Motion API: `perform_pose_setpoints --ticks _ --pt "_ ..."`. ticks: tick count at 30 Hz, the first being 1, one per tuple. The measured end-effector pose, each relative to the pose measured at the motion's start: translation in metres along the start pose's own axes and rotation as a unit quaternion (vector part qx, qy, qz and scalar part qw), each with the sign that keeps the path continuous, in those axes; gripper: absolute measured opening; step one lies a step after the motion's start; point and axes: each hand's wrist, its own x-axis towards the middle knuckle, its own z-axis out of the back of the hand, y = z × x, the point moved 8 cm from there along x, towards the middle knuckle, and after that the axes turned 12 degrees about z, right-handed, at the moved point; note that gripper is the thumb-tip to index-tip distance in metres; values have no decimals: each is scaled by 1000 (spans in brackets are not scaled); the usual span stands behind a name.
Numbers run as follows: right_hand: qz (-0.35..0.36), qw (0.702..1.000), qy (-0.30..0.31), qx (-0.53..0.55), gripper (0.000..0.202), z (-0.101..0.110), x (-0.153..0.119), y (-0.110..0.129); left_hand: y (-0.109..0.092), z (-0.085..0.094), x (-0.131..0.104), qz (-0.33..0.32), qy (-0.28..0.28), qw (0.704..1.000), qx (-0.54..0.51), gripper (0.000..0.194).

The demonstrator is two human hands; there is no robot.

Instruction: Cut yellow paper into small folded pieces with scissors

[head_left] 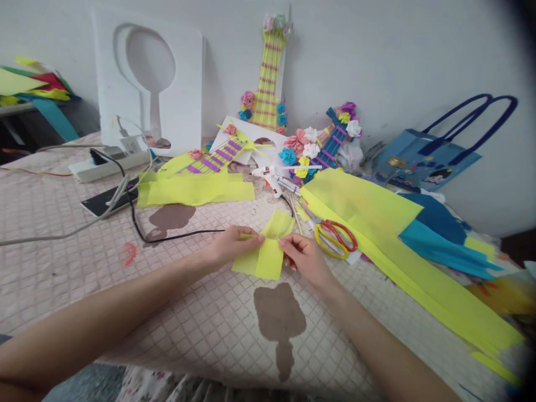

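Note:
A small piece of yellow crepe paper point(268, 259) is folded or gathered between my two hands, above the middle of the table. My left hand point(237, 244) pinches its left side, thumb on top. On the right side, my right hand point(304, 257) grips it between thumb and fingers. The paper narrows at the pinch and spreads out above and below it. Just right of my right hand lie scissors point(335, 237) with red and yellow handles. Behind the paper rests a white glue gun point(270, 177) with a glue stick in its back.
Long yellow sheets point(397, 257) spread across the right, beside a blue gift bag point(431, 153). Another yellow strip point(196, 190) lies at the left, near a power strip point(109, 164), a phone point(106, 198) and cables. Decorated paper instruments point(270, 84) and a white cut-out board point(180, 89) lean against the wall.

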Motion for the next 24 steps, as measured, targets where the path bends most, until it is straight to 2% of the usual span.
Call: perform_pose_setpoints --ticks 3,8,14,19,24 --pt "-4 1000 -14 8 32 1 -1 -3 1 0 0 7 1 1000 -24 51" --pt "-1 1000 -19 17 33 0 -1 -1 -2 0 0 -6 5 1000 4 41" --pt "-19 998 57 36 36 -13 -2 -1 -2 6 2 -10 -17 1000 2 37" --pt "-17 999 40 15 36 -8 -2 -4 -4 7 1 -18 -23 1000 4 36" --pt "-40 997 67 27 34 -13 -3 -6 -7 9 -1 -13 -39 999 -6 38"
